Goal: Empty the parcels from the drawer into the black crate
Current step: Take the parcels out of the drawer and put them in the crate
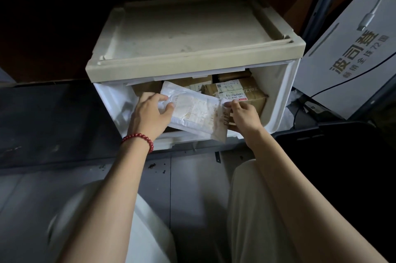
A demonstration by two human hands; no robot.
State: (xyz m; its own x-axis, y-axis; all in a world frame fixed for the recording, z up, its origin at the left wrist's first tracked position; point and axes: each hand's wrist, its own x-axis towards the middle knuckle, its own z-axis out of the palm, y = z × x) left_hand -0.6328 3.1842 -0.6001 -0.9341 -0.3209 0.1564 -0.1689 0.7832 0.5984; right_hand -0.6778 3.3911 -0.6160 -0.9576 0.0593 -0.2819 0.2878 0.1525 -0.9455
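Drawer [276, 95]: white-walled, pulled forward out of a cream plastic housing [192, 33] at the centre of the frame, standing on the floor [188, 177]. It holds several parcels, packed close together towards the back.

Black crate [310, 134]: at the right edge of the frame, just beside the drawer's lower right corner. It lies in deep shadow and its inside cannot be made out.

White carton [347, 59]: upper right, tilted, with dark printed characters on its face.

White padded parcel [192, 112]: held across the drawer's open front, slanting down to the right, its lower edge over the drawer's front lip. The printed label on it is smudged and stained.

Brown cardboard parcel [248, 96]: inside the drawer at the right, behind the white one, with a shipping label on top.

Left hand [150, 112]: thumb and fingers curled round the left end of the white padded parcel.

Right hand [244, 117]: fingers bent, pinching the right edge of the same parcel.

Red bead bracelet [139, 140]: on the left wrist.

White cable [370, 14]: hangs at the upper right, its plug over the carton.
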